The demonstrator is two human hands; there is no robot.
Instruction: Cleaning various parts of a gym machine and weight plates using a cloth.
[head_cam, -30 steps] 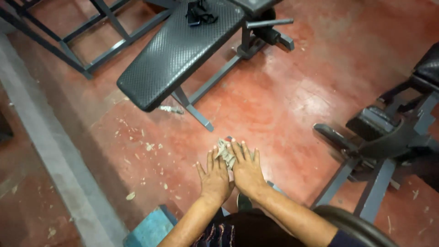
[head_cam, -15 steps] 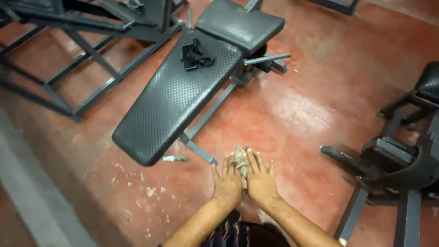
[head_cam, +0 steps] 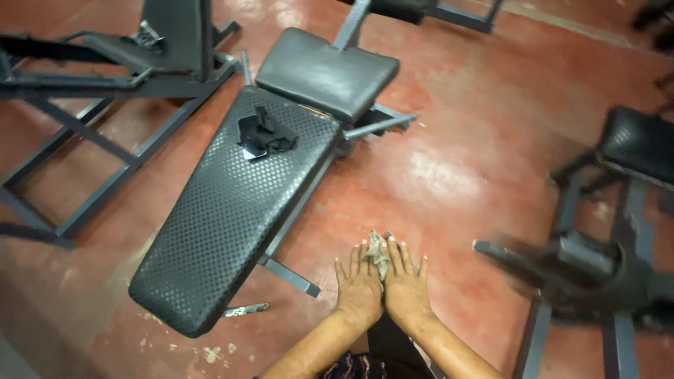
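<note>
Both hands flat, fingers spread: left hand (head_cam: 359, 289) & right hand (head_cam: 406, 289) side by side, grey rag (head_cam: 379, 251) pinched btwn them over red floor (head_cam: 456, 175).

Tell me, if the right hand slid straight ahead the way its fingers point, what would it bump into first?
The right hand already touches the crumpled grey rag at its fingertips. Past it, only bare red floor shows, so the way looks free, though depth is hard to judge.
</note>
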